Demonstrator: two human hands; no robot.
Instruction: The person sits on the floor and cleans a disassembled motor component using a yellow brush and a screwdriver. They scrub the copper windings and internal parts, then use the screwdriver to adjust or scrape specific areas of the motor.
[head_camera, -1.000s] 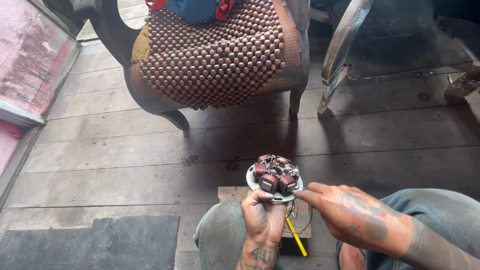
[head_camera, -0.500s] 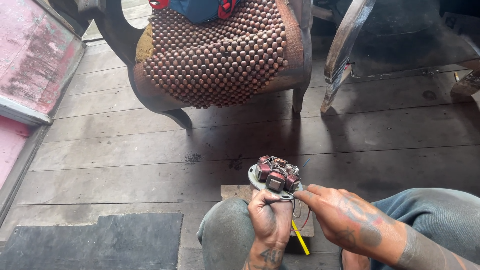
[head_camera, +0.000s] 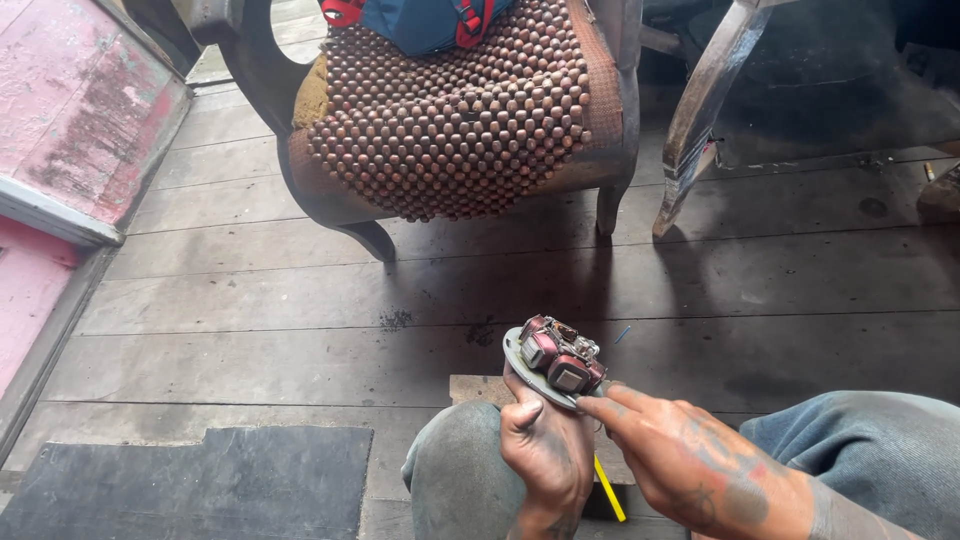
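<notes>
Risk: coil plate (head_camera: 553, 362) could slip off the left hand (head_camera: 545, 450) — held only at its lower rim, tilted.
Look: round grey plate, red-brown wound coils on top.
Place: above the knee (head_camera: 450, 480), over plank floor (head_camera: 300, 300).
Grip: left hand clasps the plate; right hand (head_camera: 700, 465) holds nothing — fingertips touch its edge.

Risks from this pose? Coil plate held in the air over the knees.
1. The left hand grips the round metal plate with red-brown wound coils only by its lower edge, tilted; it might slip onto the grey wooden plank floor.
2. The right hand has fingertips at the rim near thin wires; a tug could strain them.
3. The yellow rod below could get knocked.
</notes>
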